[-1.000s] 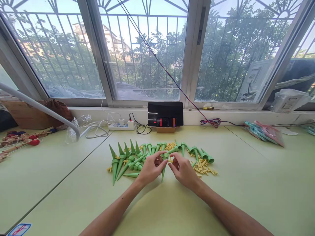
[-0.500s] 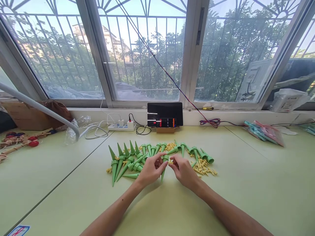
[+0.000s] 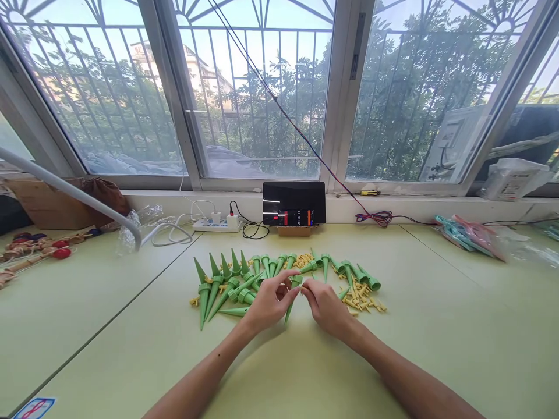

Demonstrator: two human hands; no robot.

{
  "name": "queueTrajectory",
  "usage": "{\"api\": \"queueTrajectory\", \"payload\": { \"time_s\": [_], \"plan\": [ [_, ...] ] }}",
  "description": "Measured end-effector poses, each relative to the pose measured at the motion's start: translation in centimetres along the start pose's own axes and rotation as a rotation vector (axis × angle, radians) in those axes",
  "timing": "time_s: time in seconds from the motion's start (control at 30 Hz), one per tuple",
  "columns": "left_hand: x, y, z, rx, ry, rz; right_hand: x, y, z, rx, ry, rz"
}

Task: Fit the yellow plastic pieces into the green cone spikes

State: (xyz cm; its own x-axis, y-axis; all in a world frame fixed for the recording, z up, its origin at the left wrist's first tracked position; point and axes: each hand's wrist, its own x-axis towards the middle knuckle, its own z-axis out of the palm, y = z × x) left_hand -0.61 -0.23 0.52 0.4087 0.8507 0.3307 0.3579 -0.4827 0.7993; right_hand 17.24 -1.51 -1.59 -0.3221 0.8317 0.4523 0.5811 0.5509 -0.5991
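Observation:
My left hand (image 3: 268, 302) pinches a green cone-shaped spike (image 3: 292, 299) near its wide top end, with the tip pointing toward me. My right hand (image 3: 325, 305) presses a small yellow piece against that top end; the piece is almost hidden by my fingertips. Both hands meet above the pale green table (image 3: 279, 372). Behind them lies a spread of several green spikes (image 3: 222, 279). To the right is a heap of small yellow pieces (image 3: 362, 298).
A phone on a stand (image 3: 295, 219) and a black panel (image 3: 293, 198) stand at the window sill. A power strip with cables (image 3: 216, 223) lies to their left. Wooden toys with red balls (image 3: 35, 253) lie far left, coloured bags (image 3: 469, 235) far right.
My right hand has closed in on the top of the spike, and the yellow piece seen between my fingers earlier is now nearly hidden. The spike has barely shifted.

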Motion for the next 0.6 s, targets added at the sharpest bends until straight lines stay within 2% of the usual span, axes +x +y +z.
{"api": "queueTrajectory", "payload": {
  "time_s": [0.27, 0.6],
  "plan": [
    [0.01, 0.48, -0.03, 0.035, 0.011, 0.029, 0.11, 0.22, -0.07, 0.011, -0.027, 0.026],
    [0.28, 0.06, 0.01, 0.006, 0.082, -0.044, -0.01, -0.46, -0.32, 0.053, 0.074, -0.024]
  ]
}}
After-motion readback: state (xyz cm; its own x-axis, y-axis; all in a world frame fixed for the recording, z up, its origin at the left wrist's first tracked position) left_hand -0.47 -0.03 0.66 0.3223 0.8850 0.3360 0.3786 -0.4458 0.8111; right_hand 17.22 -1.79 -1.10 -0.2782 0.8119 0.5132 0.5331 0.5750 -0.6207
